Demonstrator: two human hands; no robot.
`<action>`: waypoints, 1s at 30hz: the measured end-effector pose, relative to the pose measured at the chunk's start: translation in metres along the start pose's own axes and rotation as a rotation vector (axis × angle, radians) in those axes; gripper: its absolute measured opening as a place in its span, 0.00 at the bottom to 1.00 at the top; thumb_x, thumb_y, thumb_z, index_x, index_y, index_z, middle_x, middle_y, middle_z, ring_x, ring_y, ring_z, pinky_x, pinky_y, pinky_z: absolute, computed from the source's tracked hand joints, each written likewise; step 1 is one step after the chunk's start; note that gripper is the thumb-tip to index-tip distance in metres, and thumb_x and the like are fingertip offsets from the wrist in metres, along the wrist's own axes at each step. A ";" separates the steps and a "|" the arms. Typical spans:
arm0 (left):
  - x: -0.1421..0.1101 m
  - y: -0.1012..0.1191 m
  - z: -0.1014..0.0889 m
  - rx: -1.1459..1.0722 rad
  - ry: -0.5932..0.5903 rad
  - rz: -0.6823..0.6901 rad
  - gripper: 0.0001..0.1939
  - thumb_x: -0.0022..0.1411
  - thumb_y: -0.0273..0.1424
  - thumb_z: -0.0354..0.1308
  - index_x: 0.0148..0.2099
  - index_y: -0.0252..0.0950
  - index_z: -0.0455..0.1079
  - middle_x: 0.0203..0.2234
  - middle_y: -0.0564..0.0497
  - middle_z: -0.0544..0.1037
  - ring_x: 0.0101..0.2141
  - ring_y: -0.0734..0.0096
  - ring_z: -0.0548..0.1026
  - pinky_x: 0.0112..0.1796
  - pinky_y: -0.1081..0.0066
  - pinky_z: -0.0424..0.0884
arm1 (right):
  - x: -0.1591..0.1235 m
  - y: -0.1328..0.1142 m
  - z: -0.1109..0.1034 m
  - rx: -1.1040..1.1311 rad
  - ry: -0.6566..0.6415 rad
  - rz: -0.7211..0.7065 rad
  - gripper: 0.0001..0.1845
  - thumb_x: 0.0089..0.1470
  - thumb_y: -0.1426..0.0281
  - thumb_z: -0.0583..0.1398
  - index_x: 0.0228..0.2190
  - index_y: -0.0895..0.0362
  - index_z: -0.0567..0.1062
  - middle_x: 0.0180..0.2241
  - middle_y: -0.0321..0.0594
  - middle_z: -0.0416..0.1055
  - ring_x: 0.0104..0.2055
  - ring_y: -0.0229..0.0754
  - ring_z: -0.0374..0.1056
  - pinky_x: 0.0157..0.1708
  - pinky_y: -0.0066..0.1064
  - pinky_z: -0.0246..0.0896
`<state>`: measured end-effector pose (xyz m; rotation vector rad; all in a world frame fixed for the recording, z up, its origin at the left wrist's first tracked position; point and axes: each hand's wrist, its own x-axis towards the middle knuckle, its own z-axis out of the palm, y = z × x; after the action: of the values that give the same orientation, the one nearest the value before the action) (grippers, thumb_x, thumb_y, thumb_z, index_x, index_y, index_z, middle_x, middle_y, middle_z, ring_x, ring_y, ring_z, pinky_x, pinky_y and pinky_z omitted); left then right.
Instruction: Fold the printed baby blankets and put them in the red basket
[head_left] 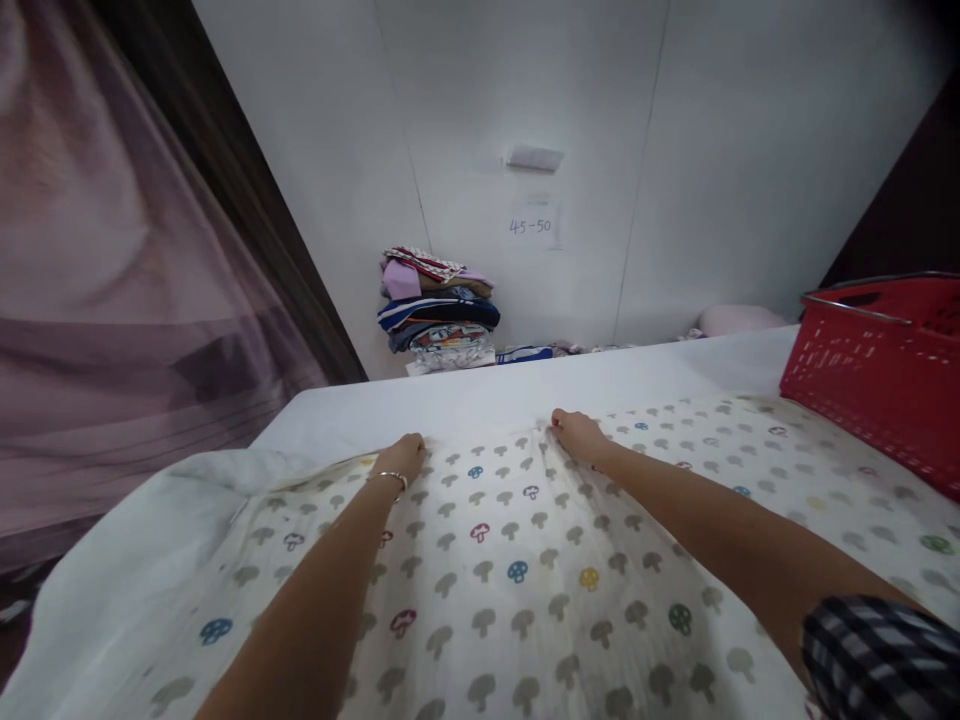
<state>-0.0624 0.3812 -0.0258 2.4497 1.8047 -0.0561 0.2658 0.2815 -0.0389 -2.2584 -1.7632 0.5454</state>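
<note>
A white cloth printed with small mushrooms [517, 570] lies spread over the white table [465, 400]. Both my arms reach forward across it. My left hand [401, 458], with a thin bracelet at the wrist, is closed on the cloth's far edge at the left. My right hand [576, 432] is closed on the same far edge further right, fingers pinching the fabric. The cloth between my hands shows light lengthwise creases. Its left part shows a plain white side [142, 560] hanging off the table.
A red plastic basket [870, 370] stands on the table at the right. A stack of folded clothes [435, 310] sits against the white wall, below a label reading 45-50 [531, 226]. A pinkish curtain [112, 300] hangs at the left.
</note>
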 end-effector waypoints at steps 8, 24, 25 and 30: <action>0.004 0.000 -0.007 -0.080 0.089 -0.066 0.17 0.63 0.28 0.40 0.47 0.36 0.68 0.44 0.42 0.74 0.41 0.63 0.74 0.42 0.67 0.68 | 0.008 -0.008 -0.008 0.252 -0.222 0.149 0.10 0.58 0.74 0.51 0.41 0.60 0.68 0.20 0.36 0.70 0.16 0.34 0.62 0.19 0.25 0.57; 0.009 0.008 -0.013 -0.091 0.202 -0.170 0.18 0.64 0.34 0.42 0.45 0.38 0.72 0.45 0.43 0.71 0.41 0.64 0.73 0.40 0.68 0.68 | 0.022 -0.008 -0.002 0.231 0.010 0.151 0.16 0.57 0.74 0.50 0.48 0.58 0.63 0.32 0.42 0.73 0.24 0.38 0.69 0.26 0.28 0.61; 0.011 0.011 -0.010 -0.087 0.198 -0.185 0.19 0.64 0.34 0.41 0.45 0.37 0.72 0.46 0.42 0.71 0.40 0.63 0.73 0.39 0.67 0.69 | 0.023 -0.008 -0.001 0.210 0.036 0.161 0.17 0.57 0.75 0.50 0.48 0.58 0.63 0.35 0.44 0.73 0.27 0.40 0.70 0.28 0.28 0.61; 0.019 0.015 0.008 -0.075 0.152 -0.208 0.18 0.62 0.31 0.43 0.45 0.35 0.73 0.47 0.39 0.71 0.44 0.59 0.73 0.43 0.66 0.68 | 0.026 -0.008 0.010 0.125 0.096 0.159 0.24 0.55 0.74 0.51 0.54 0.59 0.60 0.46 0.52 0.70 0.43 0.49 0.69 0.36 0.33 0.61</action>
<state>-0.0418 0.3939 -0.0347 2.2630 2.0775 0.1837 0.2599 0.3087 -0.0482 -2.3087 -1.4721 0.5498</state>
